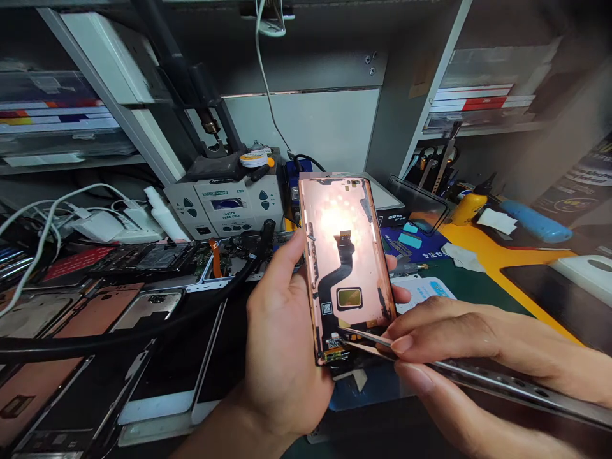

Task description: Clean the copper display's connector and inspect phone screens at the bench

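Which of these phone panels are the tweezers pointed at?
The copper-coloured panel in the left hand, at the tweezers' tips; the others lie unheld.

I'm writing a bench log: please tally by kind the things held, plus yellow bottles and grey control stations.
Phone panel, in the left hand: 1
Tweezers, in the right hand: 1
Yellow bottle: 1
Grey control station: 1
Total: 4

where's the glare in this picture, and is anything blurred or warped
Head view: glare whitens the upper part of the pinkish panel; same view, the dark printed object at far right looks smeared; same view, shelf uprights lean outward, probably lens distortion.
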`<state>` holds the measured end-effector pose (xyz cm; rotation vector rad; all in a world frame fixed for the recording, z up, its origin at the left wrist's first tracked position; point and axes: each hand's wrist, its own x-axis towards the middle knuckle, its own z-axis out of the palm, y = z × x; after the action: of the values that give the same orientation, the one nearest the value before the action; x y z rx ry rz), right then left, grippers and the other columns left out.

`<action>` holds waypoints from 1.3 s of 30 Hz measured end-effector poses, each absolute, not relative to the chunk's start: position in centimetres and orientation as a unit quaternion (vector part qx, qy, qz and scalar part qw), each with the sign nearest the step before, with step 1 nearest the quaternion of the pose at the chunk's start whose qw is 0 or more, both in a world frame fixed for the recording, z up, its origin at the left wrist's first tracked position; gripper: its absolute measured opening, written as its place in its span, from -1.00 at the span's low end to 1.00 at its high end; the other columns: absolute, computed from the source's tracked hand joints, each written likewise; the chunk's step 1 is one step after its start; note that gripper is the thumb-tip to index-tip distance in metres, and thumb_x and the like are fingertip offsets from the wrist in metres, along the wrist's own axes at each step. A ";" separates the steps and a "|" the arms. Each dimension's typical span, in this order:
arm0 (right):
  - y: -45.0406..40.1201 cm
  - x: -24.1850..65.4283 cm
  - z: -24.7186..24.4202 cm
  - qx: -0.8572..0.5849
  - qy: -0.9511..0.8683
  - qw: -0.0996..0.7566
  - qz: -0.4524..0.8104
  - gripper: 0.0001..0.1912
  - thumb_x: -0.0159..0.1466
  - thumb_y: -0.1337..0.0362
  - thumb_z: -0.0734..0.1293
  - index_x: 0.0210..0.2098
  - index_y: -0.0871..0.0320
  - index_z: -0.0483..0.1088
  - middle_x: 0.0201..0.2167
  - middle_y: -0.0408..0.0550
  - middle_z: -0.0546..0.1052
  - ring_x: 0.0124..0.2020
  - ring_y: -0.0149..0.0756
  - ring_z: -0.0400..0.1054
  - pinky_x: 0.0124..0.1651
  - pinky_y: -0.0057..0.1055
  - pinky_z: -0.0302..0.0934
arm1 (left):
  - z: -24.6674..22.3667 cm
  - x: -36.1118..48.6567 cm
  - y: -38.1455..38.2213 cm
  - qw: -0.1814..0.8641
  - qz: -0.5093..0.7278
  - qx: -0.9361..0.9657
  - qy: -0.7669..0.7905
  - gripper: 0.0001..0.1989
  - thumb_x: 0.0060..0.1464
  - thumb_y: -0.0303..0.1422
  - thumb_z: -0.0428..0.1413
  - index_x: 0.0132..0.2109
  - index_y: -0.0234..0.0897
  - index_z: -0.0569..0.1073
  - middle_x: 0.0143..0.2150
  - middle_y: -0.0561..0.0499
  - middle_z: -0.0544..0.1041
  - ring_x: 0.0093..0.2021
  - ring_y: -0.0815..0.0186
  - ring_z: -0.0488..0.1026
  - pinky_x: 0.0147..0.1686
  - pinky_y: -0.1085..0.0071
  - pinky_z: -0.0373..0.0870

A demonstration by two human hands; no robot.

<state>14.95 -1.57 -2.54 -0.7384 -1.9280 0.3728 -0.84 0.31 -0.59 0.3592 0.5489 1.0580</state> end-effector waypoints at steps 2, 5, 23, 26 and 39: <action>-1.6 15.1 -2.5 -0.299 -0.801 0.495 0.154 -0.76 0.04 0.55 0.41 -0.35 0.11 0.52 -0.44 -0.18 0.63 -0.43 -0.34 0.57 -0.30 -0.64 0.49 | -0.6 -0.8 0.3 0.811 0.497 0.166 0.259 -0.43 0.23 -0.03 -0.19 -0.14 -0.32 0.58 -0.28 -0.12 0.57 -0.28 0.05 0.56 -0.23 0.14 0.52; -1.7 15.3 -2.5 -0.296 -0.798 0.499 0.164 -0.76 0.04 0.54 0.40 -0.35 0.09 0.51 -0.44 -0.19 0.63 -0.43 -0.35 0.56 -0.29 -0.64 0.49 | -0.5 -0.8 0.3 0.810 0.499 0.168 0.259 -0.44 0.22 -0.02 -0.18 -0.14 -0.32 0.57 -0.28 -0.12 0.57 -0.27 0.04 0.56 -0.21 0.12 0.52; -1.9 15.1 -3.1 -0.310 -0.783 0.512 0.167 -0.80 0.08 0.52 0.41 -0.36 0.11 0.51 -0.42 -0.22 0.63 -0.39 -0.43 0.56 -0.19 -0.72 0.44 | -0.5 -0.7 0.2 0.808 0.500 0.169 0.264 -0.43 0.23 -0.03 -0.20 -0.15 -0.33 0.58 -0.29 -0.13 0.57 -0.29 0.05 0.57 -0.27 0.15 0.53; -1.8 15.1 -2.8 -0.299 -0.786 0.513 0.172 -0.79 0.05 0.55 0.41 -0.37 0.13 0.51 -0.44 -0.20 0.63 -0.40 -0.42 0.55 -0.25 -0.74 0.44 | -0.5 -0.7 0.2 0.809 0.497 0.167 0.267 -0.41 0.23 -0.03 -0.21 -0.11 -0.36 0.57 -0.28 -0.14 0.58 -0.31 0.06 0.57 -0.31 0.18 0.54; -1.6 15.2 -2.5 -0.285 -0.807 0.490 0.168 -0.72 0.02 0.59 0.41 -0.34 0.13 0.51 -0.42 -0.18 0.63 -0.39 -0.38 0.56 -0.23 -0.68 0.47 | -0.8 -0.8 0.2 0.805 0.500 0.171 0.269 -0.40 0.22 -0.03 -0.18 -0.07 -0.42 0.55 -0.32 -0.18 0.59 -0.38 0.12 0.56 -0.36 0.27 0.53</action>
<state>15.20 -1.58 -2.55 -0.6914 -1.9600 0.4087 -0.79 0.22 -0.77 0.3652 0.5764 1.0715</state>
